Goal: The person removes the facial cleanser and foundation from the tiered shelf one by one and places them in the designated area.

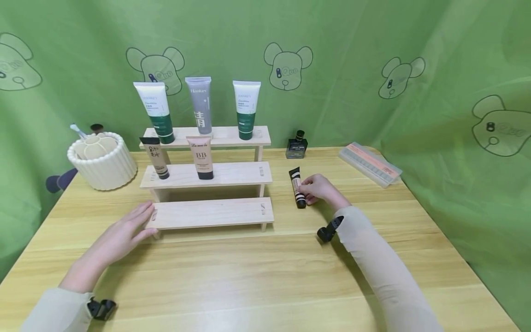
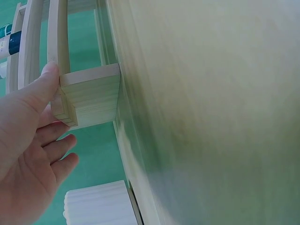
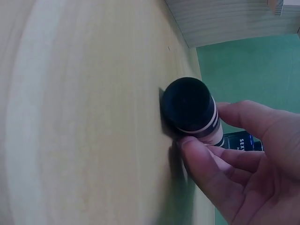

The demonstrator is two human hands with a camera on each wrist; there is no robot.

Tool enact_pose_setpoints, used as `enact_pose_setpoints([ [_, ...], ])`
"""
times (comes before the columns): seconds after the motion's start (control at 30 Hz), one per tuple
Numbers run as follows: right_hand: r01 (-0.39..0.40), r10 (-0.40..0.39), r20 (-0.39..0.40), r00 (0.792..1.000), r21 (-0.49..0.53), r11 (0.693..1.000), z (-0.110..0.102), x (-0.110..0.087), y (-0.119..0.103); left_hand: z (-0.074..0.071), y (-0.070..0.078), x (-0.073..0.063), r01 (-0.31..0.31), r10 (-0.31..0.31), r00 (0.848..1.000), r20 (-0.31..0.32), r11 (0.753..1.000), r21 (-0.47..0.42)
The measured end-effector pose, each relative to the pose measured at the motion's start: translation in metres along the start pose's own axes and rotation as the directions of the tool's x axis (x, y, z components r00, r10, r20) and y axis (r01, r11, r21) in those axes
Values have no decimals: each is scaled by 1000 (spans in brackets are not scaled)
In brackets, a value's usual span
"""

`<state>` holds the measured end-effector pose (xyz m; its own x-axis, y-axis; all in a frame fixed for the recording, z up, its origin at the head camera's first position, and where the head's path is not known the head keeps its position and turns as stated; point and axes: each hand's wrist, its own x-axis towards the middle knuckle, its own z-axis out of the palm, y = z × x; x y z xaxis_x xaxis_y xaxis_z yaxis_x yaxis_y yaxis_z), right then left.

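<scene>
Right of frame centre, the right hand [image 1: 320, 188] pinches a black-capped cosmetic tube [image 1: 296, 182], likely light and soft-walled, best held near its stiffer cap [image 1: 301, 204]; the left hand [image 1: 126, 231] grips the three-tier wooden rack [image 1: 211, 213]

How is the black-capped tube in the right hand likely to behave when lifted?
The tube probably gives a little when squeezed, since it flattens at its far end. It is likely light, being slim enough for the right hand to pinch. Its round cap might let it roll, though the flattened end should resist that.
</scene>
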<state>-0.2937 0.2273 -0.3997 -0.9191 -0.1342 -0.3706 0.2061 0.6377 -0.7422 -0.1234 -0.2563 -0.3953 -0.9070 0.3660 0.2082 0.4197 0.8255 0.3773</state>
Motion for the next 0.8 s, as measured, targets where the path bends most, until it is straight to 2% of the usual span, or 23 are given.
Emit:
enact_pose_setpoints([
  [0.27, 16, -16, 16, 1000, 0, 1000, -2, -3, 2, 1, -2, 0, -4, 4, 1000, 3, 1000, -2],
  [0.6, 36, -36, 1, 999, 16, 999, -4, -10, 0, 1, -2, 0, -12, 12, 1000, -8, 1000, 10],
  [0.8, 135, -136, -16, 991, -49, 990, -12, -22, -12, 0, -1, 0, -6, 6, 1000, -3, 1000, 8],
])
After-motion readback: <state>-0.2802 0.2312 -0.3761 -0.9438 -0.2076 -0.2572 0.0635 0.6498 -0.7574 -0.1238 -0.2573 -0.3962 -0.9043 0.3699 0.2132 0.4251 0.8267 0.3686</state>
